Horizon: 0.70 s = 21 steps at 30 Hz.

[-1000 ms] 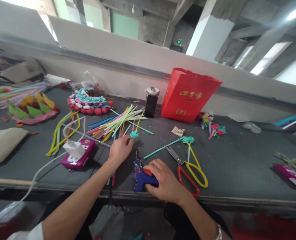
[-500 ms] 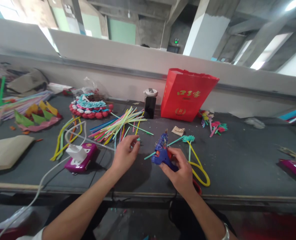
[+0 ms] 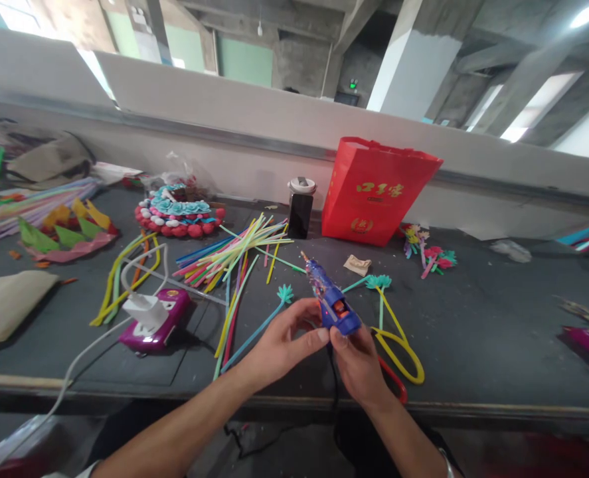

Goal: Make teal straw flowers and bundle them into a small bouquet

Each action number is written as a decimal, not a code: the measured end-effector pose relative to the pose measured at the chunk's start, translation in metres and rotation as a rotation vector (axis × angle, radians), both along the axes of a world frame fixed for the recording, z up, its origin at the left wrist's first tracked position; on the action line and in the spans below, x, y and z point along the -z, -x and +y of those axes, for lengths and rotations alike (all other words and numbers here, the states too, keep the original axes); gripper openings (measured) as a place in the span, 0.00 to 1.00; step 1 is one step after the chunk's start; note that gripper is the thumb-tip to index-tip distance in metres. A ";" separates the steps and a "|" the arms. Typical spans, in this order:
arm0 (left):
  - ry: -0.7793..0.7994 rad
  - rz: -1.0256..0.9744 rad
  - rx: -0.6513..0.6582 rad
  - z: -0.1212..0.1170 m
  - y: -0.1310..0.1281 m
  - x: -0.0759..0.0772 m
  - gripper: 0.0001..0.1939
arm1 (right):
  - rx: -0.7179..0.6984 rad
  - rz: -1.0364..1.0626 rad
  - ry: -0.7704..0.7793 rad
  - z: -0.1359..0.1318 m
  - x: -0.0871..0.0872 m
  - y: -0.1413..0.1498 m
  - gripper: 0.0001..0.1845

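Note:
My right hand (image 3: 358,365) is wrapped round the lower part of a blue glue gun (image 3: 330,299), held over the table with its nozzle pointing away and to the left. My left hand (image 3: 291,338) is closed against the gun's left side, thumb near the rear; some of its fingers are hidden behind the gun. Left of the gun lies a turquoise flower (image 3: 285,293) on a blue stem. Another turquoise flower (image 3: 378,282) lies to the right, beside a bent yellow pipe cleaner (image 3: 398,335). Part of a red loop (image 3: 396,382) shows by my right wrist.
Loose coloured pipe cleaners (image 3: 239,252) are spread left of centre. A purple power strip (image 3: 174,309) with a white plug stands at the left. Behind are a dark bottle (image 3: 301,212) and a red paper bag (image 3: 378,192). A crumpled beige scrap (image 3: 358,265) lies before the bag.
My left hand has moved right onto the glue gun, leaving the left turquoise flower in view on the table. The gun has turned, its nozzle swinging to the left.

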<state>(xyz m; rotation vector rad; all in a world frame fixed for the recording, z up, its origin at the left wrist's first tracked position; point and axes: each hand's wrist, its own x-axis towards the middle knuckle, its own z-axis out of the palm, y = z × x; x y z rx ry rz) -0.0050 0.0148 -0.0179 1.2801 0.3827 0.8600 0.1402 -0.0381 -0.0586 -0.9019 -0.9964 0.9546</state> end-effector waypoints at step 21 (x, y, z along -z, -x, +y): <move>0.126 -0.070 0.058 -0.001 0.004 -0.008 0.13 | 0.031 -0.510 -0.055 0.006 -0.022 0.002 0.19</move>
